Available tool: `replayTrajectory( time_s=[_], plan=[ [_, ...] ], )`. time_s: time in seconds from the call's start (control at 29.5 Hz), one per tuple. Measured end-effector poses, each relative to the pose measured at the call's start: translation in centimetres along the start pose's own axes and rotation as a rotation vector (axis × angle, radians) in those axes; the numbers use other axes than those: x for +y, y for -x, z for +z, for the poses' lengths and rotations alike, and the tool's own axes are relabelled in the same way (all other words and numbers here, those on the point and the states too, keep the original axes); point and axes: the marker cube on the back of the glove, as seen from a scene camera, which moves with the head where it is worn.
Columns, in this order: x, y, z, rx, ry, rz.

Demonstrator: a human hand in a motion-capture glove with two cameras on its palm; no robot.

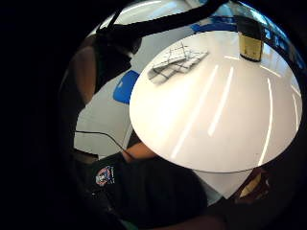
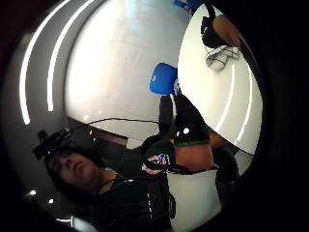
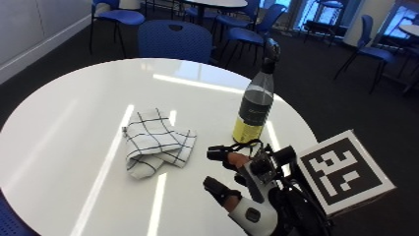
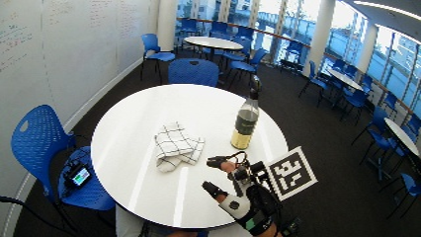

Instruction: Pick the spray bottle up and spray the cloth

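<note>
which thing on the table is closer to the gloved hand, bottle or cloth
The spray bottle: it stands upright just beyond the right hand; the checked cloth lies farther off.

Bare table (image 3: 72, 123) between right hand (image 3: 245, 184) and spray bottle (image 3: 255, 105); cloth (image 3: 156, 142) lies well aside.

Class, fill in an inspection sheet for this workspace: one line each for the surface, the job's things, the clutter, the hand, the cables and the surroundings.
Surface: round white table, glossy, with streaks of reflected light.
Job's things: spray bottle stands upright, dark with a yellow base; checked cloth lies crumpled on the table beside it, apart from it.
Clutter: nothing seen on the table besides these.
Hand: gloved right hand hovers over the table edge near the bottle, fingers spread, holding nothing.
Cables: a thin black cable runs by the person.
Surroundings: blue chairs and other tables; whiteboard wall; windows.
</note>
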Motion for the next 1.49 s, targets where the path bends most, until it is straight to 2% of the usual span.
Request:
replayTrajectory(
  time_s=[0.64, 1.49],
  plan=[
    [-0.4, -0.1, -0.4, -0.012, -0.014, 0.008],
    [-5.4, -4.0, -3.6, 0.005, -0.196, 0.123]
  ],
)
